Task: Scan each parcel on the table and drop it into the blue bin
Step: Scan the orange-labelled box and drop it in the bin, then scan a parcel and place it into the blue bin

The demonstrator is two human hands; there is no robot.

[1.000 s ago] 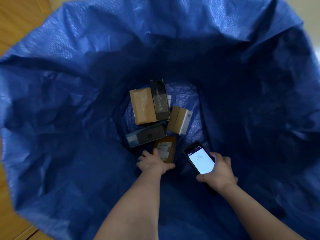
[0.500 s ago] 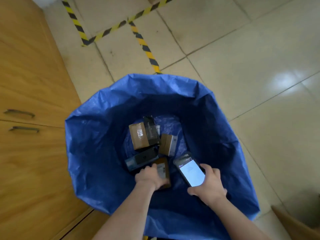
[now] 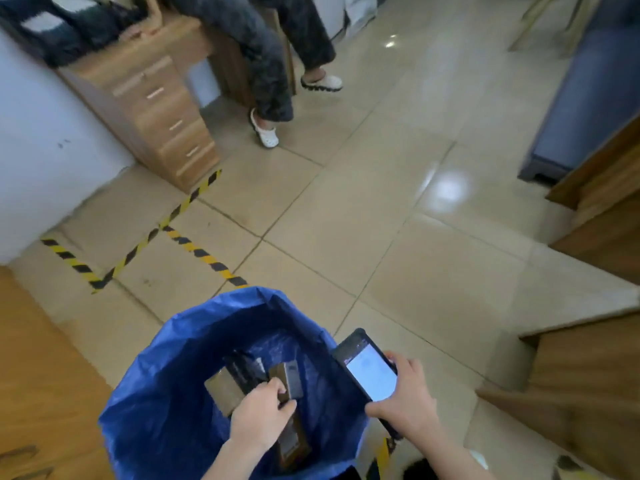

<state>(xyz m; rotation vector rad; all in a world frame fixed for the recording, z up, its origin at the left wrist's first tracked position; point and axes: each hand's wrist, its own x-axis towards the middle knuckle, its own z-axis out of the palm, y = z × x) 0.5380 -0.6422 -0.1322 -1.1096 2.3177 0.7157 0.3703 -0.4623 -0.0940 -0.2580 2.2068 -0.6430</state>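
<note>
The fingers of my left hand curl round the middle of a long brown parcel, thumb against its side. Its long axis runs away from me. It sits inside the mouth of the blue bin, above other parcels lying deeper down. My left forearm lies across the near rim. Just to the right, my right hand grips a lit phone over the bin's right rim. Loosening my left fingers should drop the parcel in.
</note>
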